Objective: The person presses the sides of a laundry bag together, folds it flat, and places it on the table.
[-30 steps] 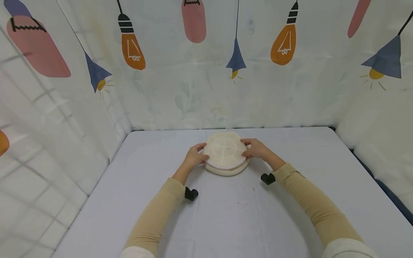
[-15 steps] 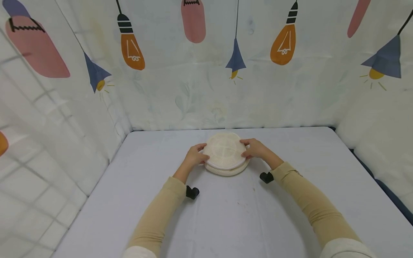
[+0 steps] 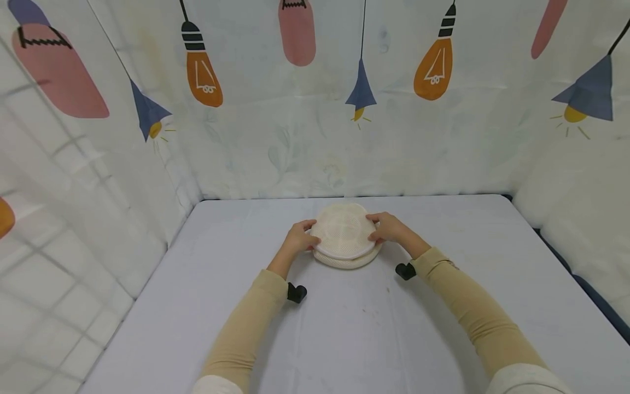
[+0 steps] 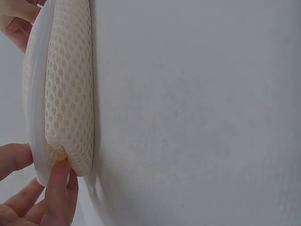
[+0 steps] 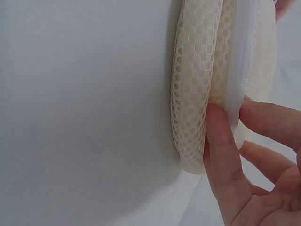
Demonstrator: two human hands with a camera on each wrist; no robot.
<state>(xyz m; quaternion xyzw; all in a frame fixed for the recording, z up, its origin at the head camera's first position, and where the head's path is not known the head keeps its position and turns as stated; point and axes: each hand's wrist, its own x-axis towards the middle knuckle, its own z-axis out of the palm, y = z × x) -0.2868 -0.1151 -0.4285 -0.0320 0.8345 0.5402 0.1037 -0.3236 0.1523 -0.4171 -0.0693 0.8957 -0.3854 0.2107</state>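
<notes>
A round, cream mesh laundry bag (image 3: pixel 342 230) lies on the table near its far edge, its domed top over a lower honeycomb-mesh layer (image 4: pixel 70 80). White edging (image 5: pixel 241 56) runs round the upper layer. On the left side, my left hand (image 3: pixel 298 236) pinches that upper edge, thumb above and fingers tucked beneath, between the two layers. My right hand (image 3: pixel 391 227) grips the opposite side the same way; in the right wrist view its finger (image 5: pixel 223 141) reaches into the gap under the edging. The lower layer sits on the tabletop.
A white cloth covers the table (image 3: pixel 344 328). Behind it hangs a pale curtain (image 3: pixel 315 148) printed with lamps and bulbs, with more white fabric at both sides. Black wrist mounts (image 3: pixel 297 293) stick out under the beige sleeves (image 3: pixel 251 328).
Both hands keep their hold on the bag. Its domed top has sunk slightly and looks flatter, and the forearms have shifted a little inward.
</notes>
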